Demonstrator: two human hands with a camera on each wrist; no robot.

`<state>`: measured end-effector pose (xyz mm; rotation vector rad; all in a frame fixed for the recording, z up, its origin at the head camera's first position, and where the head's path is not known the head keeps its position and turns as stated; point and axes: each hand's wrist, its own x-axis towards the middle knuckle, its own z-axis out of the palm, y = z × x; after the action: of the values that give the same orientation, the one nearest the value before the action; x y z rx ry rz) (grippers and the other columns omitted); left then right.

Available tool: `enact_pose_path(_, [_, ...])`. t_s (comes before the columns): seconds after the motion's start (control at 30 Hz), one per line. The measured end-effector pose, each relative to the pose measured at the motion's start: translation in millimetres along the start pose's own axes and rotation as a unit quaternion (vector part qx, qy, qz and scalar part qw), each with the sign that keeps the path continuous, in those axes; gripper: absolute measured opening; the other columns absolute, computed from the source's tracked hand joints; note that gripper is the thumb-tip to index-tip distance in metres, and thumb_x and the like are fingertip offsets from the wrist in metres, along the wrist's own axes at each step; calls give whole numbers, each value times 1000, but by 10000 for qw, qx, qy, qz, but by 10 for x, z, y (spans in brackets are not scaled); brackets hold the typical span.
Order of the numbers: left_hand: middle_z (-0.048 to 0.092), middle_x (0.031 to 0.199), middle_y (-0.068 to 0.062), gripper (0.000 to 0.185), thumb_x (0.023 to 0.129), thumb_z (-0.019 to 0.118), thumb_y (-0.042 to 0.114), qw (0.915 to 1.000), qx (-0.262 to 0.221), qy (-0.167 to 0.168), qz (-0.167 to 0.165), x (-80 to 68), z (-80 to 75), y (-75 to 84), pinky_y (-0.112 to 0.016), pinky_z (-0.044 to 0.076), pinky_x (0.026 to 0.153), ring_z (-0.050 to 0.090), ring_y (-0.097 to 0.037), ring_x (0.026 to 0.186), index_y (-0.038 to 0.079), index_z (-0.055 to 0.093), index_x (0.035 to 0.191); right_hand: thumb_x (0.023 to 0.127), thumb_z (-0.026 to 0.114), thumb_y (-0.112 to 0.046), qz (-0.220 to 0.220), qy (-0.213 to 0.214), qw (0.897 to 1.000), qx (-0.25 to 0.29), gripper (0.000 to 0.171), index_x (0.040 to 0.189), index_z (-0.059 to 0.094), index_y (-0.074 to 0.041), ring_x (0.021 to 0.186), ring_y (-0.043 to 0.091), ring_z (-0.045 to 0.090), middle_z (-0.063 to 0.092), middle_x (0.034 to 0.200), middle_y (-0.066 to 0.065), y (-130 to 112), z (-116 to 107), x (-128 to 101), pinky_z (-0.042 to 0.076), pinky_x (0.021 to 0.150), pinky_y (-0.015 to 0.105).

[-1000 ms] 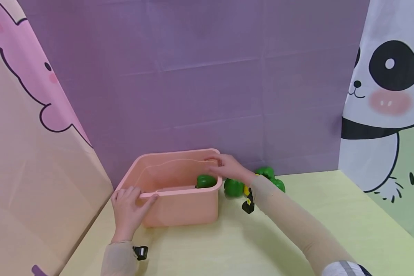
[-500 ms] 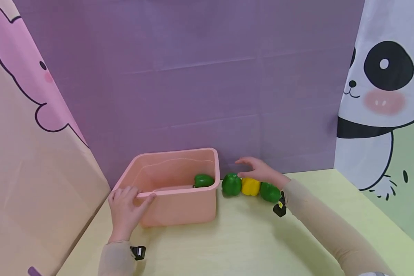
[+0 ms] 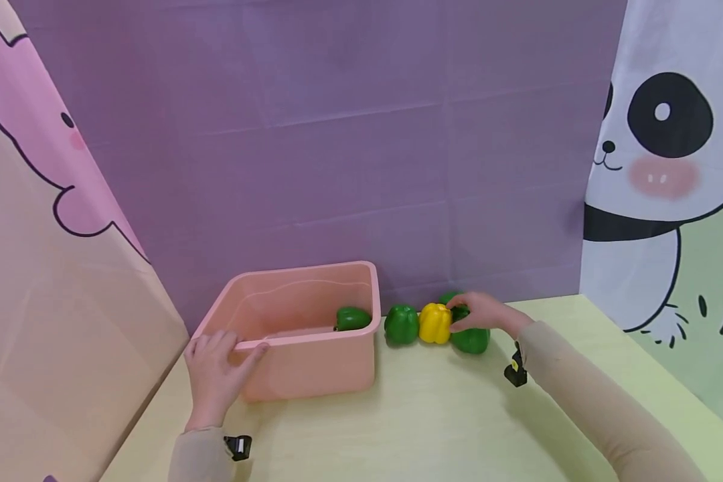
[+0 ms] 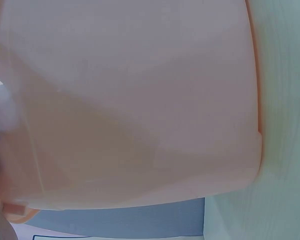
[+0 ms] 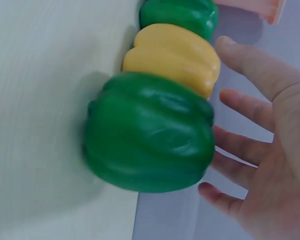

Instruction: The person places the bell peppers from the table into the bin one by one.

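My left hand (image 3: 215, 375) grips the front left corner of a pink plastic bin (image 3: 313, 367), fingers over the rim and thumb on the front edge. Inside the bin lies a green bell pepper (image 3: 353, 318). My right hand (image 3: 485, 313) reaches over the right end of a row of peppers, fingers spread beside a large green bell pepper (image 5: 150, 135) and not closed round it. A yellow bell pepper (image 3: 436, 324) sits left of that one, then another green bell pepper (image 3: 402, 325). Part of a further green pepper (image 3: 448, 297) shows behind my right hand.
All stand on a pale wooden table (image 3: 397, 428). A purple cloth backdrop (image 3: 337, 167) rises right behind the bin and peppers. Printed cloth panels flank the table, with a panda (image 3: 669, 167) on the right.
My right hand has moved from the bin's right rim, rightward past the first green pepper and the yellow one, and lowered toward the rightmost green pepper. My left hand has stayed on the bin.
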<state>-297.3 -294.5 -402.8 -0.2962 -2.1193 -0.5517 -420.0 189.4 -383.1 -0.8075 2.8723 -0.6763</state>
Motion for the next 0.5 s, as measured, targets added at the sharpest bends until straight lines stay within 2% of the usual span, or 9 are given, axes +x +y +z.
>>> enact_pose_path(0.2, [59, 79, -7, 34, 74, 78, 36, 10000, 25, 8, 50, -16, -3, 10, -59, 21, 95, 44, -28, 77, 8, 62, 81, 80, 77, -27, 179, -162, 9996, -150, 49, 121, 64, -2, 111, 36, 55, 61, 122, 16, 72, 52, -53, 44, 94, 51])
enact_pose_path(0.5, [60, 80, -8, 34, 74, 77, 36, 10000, -6, 66, 74, -4, 3, 8, -59, 20, 96, 44, -29, 79, 7, 63, 83, 78, 79, -23, 351, -246, 9991, -75, 45, 117, 65, -5, 110, 36, 54, 61, 119, 16, 139, 104, -63, 45, 92, 52])
